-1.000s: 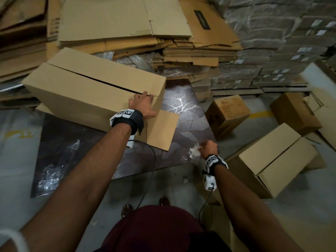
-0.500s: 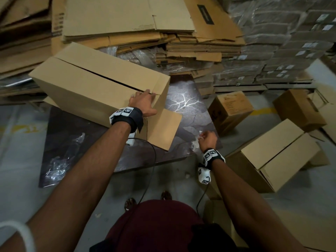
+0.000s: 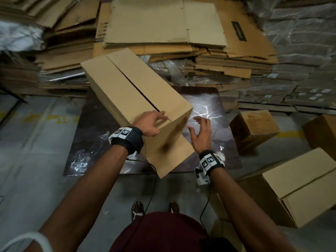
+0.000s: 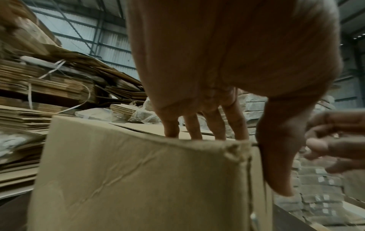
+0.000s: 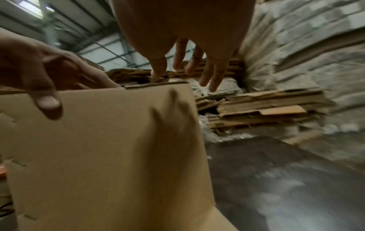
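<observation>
Cardboard box [image 3: 134, 90], left hand [image 3: 148, 123] gripping near edge, right hand [image 3: 201, 132] spread alongside

The box [image 3: 127, 91] is long, plain brown cardboard. Its top flaps are folded shut but unsealed, with a dark slit running lengthwise between them. It lies askew on the dark sheet [image 3: 91, 128], and a loose flap [image 3: 171, 157] sticks out at its near end.
</observation>
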`<state>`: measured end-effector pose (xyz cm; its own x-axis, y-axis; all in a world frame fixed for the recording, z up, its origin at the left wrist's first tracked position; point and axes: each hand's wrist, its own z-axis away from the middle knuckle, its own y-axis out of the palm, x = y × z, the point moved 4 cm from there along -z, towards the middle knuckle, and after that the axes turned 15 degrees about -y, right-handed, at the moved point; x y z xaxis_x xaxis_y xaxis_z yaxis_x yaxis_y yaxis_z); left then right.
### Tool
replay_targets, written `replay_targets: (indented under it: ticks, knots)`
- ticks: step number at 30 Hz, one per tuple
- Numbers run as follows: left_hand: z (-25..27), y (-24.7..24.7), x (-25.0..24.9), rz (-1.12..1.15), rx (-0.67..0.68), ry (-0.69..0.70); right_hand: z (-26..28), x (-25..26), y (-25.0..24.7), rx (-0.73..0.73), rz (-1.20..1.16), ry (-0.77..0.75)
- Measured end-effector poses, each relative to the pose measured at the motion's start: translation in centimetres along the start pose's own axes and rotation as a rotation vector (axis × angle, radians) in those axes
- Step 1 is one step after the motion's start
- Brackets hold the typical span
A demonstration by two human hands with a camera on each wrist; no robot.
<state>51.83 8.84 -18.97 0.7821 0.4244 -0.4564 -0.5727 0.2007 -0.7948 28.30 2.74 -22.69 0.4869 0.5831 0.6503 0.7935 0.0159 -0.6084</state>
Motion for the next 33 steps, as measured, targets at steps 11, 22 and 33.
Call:
replay_targets:
  ticks: [11,22,33]
  knots:
    - [2.3,-0.3,7.1,0.345,-0.051,-0.005,-4.0,7.3,6.3,0.428,0.181,-0.483]
    - [2.5,1.0,6.1,0.153,-0.462,0.060,-8.1,8.7,1.2,-0.225,0.173,-0.418]
    - [1.9,1.5,5.7,-0.071,-0.540,0.103,-6.5,2.3,5.6,0.276,0.482,-0.088]
